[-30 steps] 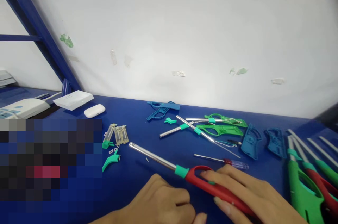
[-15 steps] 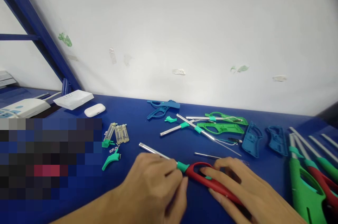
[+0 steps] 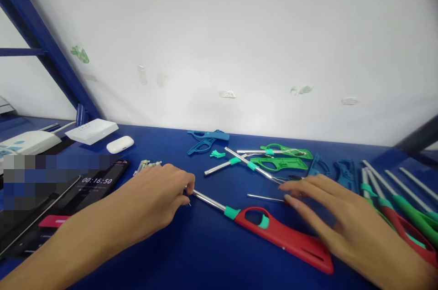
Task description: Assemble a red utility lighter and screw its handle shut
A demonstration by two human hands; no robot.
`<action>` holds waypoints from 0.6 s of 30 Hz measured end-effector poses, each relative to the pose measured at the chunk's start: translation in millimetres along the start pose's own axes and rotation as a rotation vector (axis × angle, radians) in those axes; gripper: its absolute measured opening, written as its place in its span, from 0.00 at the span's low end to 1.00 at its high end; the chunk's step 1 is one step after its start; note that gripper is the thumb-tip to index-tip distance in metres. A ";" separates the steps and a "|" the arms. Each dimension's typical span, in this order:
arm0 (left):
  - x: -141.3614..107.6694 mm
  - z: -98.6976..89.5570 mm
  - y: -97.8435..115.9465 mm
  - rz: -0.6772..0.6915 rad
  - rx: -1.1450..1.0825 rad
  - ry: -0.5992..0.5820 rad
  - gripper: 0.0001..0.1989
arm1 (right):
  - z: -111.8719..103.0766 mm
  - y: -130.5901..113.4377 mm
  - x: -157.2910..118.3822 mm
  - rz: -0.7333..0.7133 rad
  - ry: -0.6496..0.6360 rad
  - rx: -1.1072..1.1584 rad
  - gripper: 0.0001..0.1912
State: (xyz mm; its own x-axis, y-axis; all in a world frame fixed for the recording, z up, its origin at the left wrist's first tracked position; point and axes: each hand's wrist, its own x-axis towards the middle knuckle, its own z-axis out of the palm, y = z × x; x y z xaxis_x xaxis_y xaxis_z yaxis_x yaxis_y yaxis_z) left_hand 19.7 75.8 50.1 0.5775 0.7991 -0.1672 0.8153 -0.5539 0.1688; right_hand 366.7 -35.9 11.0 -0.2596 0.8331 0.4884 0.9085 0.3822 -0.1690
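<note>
A red lighter (image 3: 287, 237) with a teal trigger and collar lies on the blue table, its silver tube (image 3: 210, 201) pointing up-left. At the tube's far end is my left hand (image 3: 153, 199), fingers pinched together; a tiny thin tip shows below them, too small to identify. My right hand (image 3: 328, 217) hovers above the red body with thumb and forefinger apart. Its thumb tip is by the right end of a thin metal rod (image 3: 263, 197). Just beyond its fingertips are thin wires from a loose silver tube (image 3: 239, 157).
Green shell halves (image 3: 282, 163) and blue shell halves (image 3: 208, 136) lie toward the wall. Several assembled lighters (image 3: 410, 217) lie at the right. On the left are a phone showing a timer (image 3: 99, 180), a white case (image 3: 119, 144), a white box (image 3: 91, 131) and small clear parts (image 3: 145, 165).
My left hand has moved left to the tube's tip. My right hand has let go of the red lighter and moved up-right toward the thin rod. The view has shifted slightly.
</note>
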 end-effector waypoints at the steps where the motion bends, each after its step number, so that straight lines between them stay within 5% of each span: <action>1: 1.6 -0.7 0.9 -0.017 -0.015 -0.025 0.10 | 2.3 1.6 0.3 -0.004 -0.021 -0.002 0.12; 9: 12.0 3.2 6.4 0.056 0.005 -0.095 0.11 | 16.8 12.7 -0.3 0.093 -0.199 0.054 0.13; 18: 4.5 11.6 -2.3 0.129 -0.154 -0.009 0.10 | 2.8 2.5 6.2 0.253 -0.160 0.142 0.11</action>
State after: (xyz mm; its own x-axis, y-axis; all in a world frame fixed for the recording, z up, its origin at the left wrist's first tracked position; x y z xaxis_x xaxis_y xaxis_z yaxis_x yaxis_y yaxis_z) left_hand 20.9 78.0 37.7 0.6774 0.7215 -0.1437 0.7192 -0.6084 0.3355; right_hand 366.4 -28.6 11.2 -0.0898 0.9566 0.2774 0.8989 0.1978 -0.3911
